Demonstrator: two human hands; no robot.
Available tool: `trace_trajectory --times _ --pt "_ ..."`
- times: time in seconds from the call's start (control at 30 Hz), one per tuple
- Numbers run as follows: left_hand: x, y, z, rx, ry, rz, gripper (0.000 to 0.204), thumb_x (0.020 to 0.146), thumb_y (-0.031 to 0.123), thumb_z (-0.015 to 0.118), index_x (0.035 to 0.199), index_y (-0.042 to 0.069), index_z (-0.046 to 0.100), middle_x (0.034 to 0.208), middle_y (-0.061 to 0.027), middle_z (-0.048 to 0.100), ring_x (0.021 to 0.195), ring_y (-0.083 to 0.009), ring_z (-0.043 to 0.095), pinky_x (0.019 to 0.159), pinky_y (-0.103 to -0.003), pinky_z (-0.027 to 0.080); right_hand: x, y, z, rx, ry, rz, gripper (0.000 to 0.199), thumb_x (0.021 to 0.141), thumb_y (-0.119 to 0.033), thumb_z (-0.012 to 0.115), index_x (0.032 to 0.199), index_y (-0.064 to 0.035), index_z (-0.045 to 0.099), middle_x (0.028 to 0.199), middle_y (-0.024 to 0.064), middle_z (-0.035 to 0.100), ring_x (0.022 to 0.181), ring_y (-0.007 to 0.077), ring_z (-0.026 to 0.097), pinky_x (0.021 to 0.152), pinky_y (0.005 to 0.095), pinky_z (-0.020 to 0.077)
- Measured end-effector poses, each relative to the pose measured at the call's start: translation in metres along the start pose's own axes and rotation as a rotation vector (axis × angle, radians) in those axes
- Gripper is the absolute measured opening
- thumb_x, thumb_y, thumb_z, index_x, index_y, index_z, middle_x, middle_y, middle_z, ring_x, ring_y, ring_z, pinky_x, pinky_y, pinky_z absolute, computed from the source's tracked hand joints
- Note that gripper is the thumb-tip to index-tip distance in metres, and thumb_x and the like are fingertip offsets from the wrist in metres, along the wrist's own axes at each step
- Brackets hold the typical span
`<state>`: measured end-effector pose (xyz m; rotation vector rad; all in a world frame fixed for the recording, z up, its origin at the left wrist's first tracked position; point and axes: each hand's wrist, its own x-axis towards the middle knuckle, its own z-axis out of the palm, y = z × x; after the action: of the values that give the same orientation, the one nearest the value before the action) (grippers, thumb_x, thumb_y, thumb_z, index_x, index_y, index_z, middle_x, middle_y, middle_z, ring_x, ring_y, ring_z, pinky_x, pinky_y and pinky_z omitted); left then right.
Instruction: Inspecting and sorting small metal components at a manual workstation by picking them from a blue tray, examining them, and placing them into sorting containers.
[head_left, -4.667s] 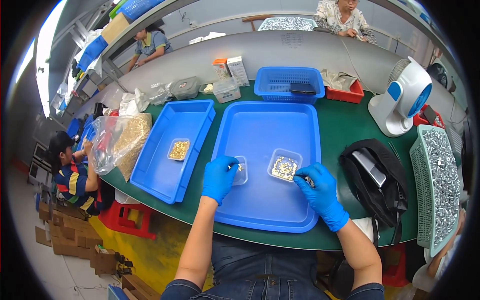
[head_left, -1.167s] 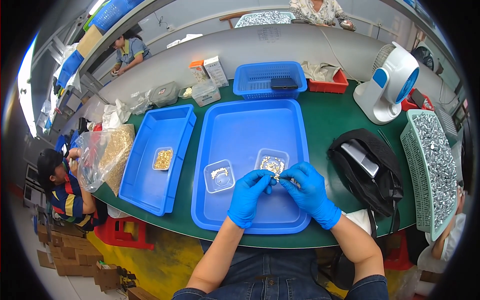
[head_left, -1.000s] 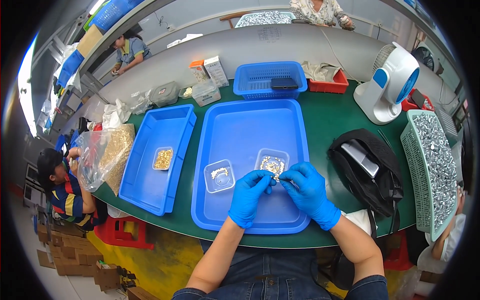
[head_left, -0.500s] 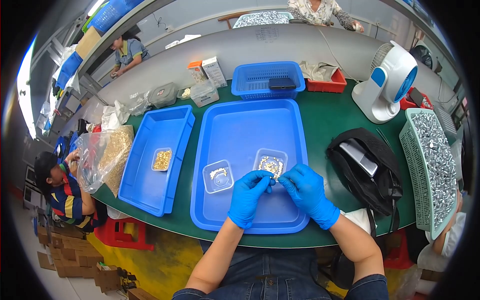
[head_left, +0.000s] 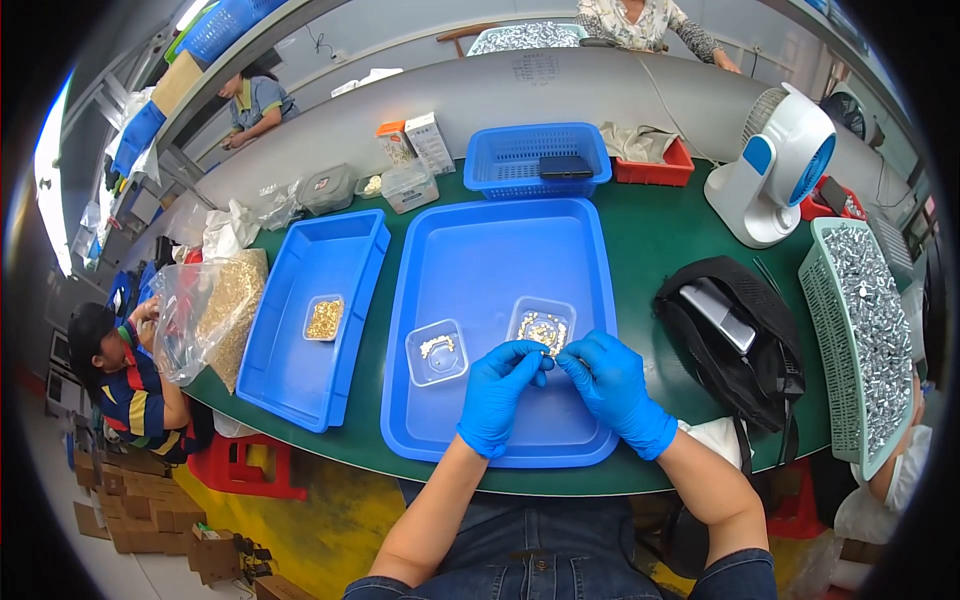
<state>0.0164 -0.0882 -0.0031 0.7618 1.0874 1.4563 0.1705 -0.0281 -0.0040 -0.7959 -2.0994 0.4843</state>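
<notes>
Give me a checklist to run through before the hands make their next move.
1. Left hand and right hand both gloved: ok.
2. Small piece firmly held at the left fingertips: cannot tell, too tiny.
3. Left tub upright inside the large tray: ok.
4. Right tub fully in sight: not ok, the hands cover its near edge.
5. Black bag apart from the large tray: ok.

The piece (head_left: 548,355) at the left grip (head_left: 500,385) is too small to identify.
</notes>
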Motion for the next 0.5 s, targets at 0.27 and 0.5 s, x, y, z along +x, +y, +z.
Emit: trace_trajectory --times 0.27,0.5 --pt "-0.0004 0.0005 0.0015 0.033 0.037 0.024 0.015 0.087 0.004 0.057 0.1 -0.001 0.061 0.085 -0.0071 0.064 0.072 -0.0109 0.055 0.068 -0.023 0.046 0.0009 0.0003 -0.0001 0.035 -0.007 0.033 0.012 0.079 -0.018 0.065 0.082 -0.0074 0.061 0.07 0.0062 0.054 0.062 0.0214 0.056 0.053 0.032 0.0445" --pt "0.0 0.0001 -0.0008 0.037 0.032 0.006 0.015 0.087 0.004 0.057 0.1 -0.001 0.061 0.086 -0.007 0.064 0.072 -0.0107 0.056 0.068 -0.023 0.046 0.0037 -0.0027 -0.0003 0.106 0.067 0.023 0.011 0.078 -0.017 0.066 0.083 -0.0079 0.062 0.069 0.0059 0.053 0.061 0.0205 0.055 0.052 0.0319 0.044"
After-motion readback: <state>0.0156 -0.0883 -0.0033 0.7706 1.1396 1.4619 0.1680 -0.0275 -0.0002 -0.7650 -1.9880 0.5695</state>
